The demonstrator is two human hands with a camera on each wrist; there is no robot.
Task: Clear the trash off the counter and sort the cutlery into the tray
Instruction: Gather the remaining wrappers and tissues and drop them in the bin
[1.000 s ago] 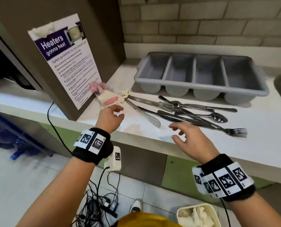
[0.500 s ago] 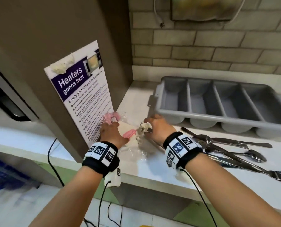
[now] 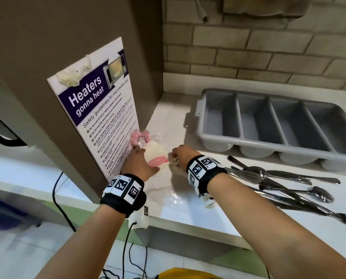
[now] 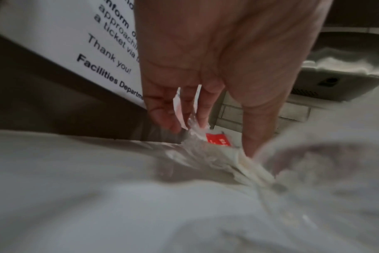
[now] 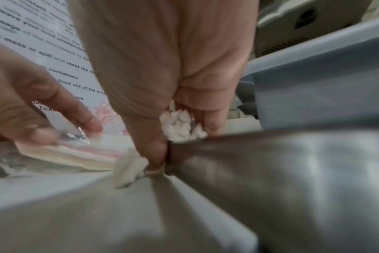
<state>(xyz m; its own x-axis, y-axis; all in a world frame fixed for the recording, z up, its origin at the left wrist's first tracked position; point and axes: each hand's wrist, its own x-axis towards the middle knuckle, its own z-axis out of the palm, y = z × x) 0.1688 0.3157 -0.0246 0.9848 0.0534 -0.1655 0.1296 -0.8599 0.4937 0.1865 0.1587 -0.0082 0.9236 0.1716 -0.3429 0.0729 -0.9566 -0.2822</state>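
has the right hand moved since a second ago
Yes. The right hand has crossed leftward from in front of the cutlery pile to the crumpled tissue beside the wrappers, near the tray's left end.

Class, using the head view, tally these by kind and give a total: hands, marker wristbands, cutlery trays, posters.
hands: 2, the left hand pinching the plastic wrapper, the right hand gripping a crumpled tissue
marker wristbands: 2
cutlery tray: 1
poster: 1
Total: 6
The cutlery pile overlaps too much to count.
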